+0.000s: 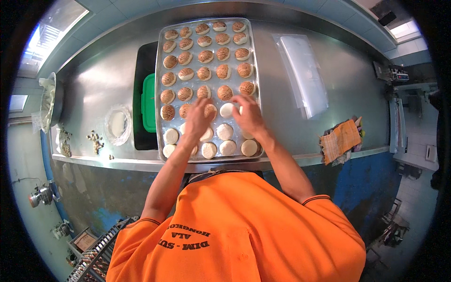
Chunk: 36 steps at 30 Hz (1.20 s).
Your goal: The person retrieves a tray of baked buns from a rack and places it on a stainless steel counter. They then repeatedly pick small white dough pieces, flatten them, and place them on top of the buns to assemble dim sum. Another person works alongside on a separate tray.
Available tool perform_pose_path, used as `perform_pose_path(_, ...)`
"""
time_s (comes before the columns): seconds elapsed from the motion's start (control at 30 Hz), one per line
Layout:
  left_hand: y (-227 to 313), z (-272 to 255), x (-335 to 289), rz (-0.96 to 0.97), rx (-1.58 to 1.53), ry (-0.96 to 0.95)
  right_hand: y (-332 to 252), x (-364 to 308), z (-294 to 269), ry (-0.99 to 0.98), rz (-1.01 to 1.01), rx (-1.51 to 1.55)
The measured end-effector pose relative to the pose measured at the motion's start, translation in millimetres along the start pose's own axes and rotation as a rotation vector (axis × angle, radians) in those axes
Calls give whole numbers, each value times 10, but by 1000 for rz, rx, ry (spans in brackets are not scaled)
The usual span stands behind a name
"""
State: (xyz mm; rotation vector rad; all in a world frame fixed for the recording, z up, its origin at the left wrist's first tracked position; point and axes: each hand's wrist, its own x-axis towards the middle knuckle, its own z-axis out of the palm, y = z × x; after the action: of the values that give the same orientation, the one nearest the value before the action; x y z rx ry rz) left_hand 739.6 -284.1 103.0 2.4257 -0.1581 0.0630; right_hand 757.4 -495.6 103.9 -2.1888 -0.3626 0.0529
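A large metal baking tray (256,61) in front of me holds rows of round buns. In the far rows, the buns (206,57) show brown, streaked tops. Those nearer me, such as one pale bun (228,148), show plain whitish faces. My left hand (199,117) is over the third column, its fingers bent round a brown-topped bun (211,111). At the right edge of the same row, my right hand (250,115) curls over a pale bun that it mostly covers. Between the hands lies another pale bun (226,111). My wrists and forearms partly hide the nearest buns.
The tray overlaps a dark opening with a green container (148,103) in the steel counter (103,61). To the left are a plastic-covered round tub (118,124) and small scattered pieces (95,141). Clear plastic sheets (303,75) and an orange cloth (341,140) lie right.
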Motion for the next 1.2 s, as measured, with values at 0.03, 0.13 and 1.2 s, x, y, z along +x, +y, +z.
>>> perform_pose_path(0.03,-112,-127,-27,-38,128,13,-59,57,127,-73,-68,-52)
perform_pose_path(0.13,-357,-269,-56,-135,372,-68,-194,223,508,-262,-263,-208)
perform_pose_path(1.2,-1022,-477,-205,71,380,-100,-284,900,884,-246,86,-679)
